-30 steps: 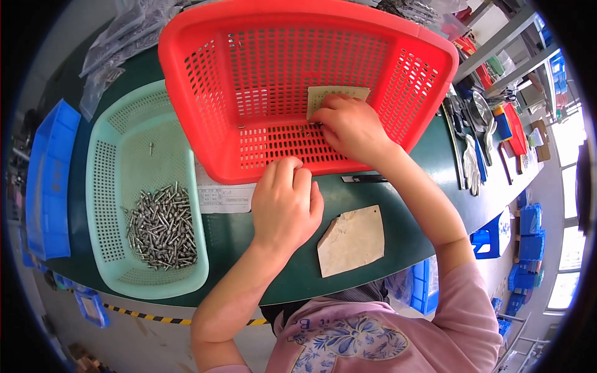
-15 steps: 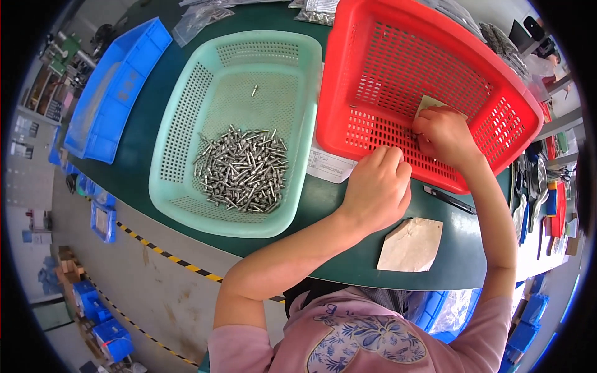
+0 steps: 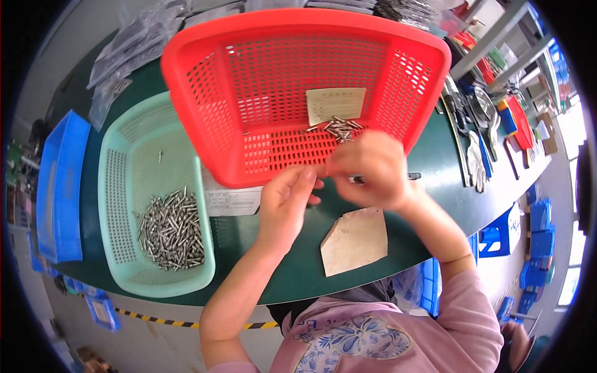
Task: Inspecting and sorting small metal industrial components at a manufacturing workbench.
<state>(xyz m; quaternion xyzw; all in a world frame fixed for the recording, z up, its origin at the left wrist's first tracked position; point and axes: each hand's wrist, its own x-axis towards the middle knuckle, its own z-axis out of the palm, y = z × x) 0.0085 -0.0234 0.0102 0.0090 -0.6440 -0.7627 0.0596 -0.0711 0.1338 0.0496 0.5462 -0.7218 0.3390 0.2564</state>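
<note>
Where the fingertips of the left hand [image 3: 283,208] and blurred right hand [image 3: 371,168] come together, I cannot tell whether anything is clamped between them. Just beyond the grip, loose metal pins [image 3: 342,129] lie in the red basket [image 3: 305,20] by a paper card [image 3: 336,104]; a careless knock on its near rim could scatter them. Anything small pinched loosely might drop onto the table [image 3: 305,255]. Left of the grip, the green basket [image 3: 121,211] holds a larger heap of similar pins [image 3: 173,233] and one stray pin [image 3: 160,156].

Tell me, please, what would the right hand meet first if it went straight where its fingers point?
The right hand would likely meet the left hand first, just to its left; blur and depth hide whether they touch.
</note>
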